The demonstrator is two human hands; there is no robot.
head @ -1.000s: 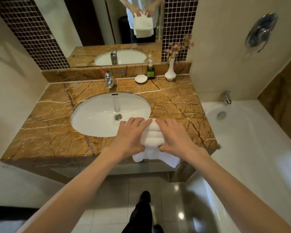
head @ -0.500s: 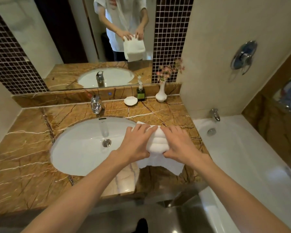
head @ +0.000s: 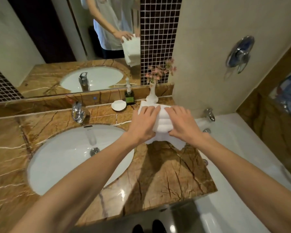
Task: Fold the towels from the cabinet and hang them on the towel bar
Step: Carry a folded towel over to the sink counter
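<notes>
Both hands grip a folded white towel (head: 163, 121) between them. The left hand (head: 144, 123) takes its left side and the right hand (head: 183, 122) its right, with fingers curled over the top. A loose layer of the towel hangs below the wrists. A vase (head: 151, 96) stands just beyond the fingertips. A bottle (head: 129, 98) and a soap dish (head: 118, 105) sit beyond and left of the left hand. The sink (head: 57, 165) lies under the left forearm, the tub (head: 242, 165) is right of the right arm, and the counter (head: 158, 174) lies beneath both.

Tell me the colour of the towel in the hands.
The towel is white; the head view shows it best.
</notes>
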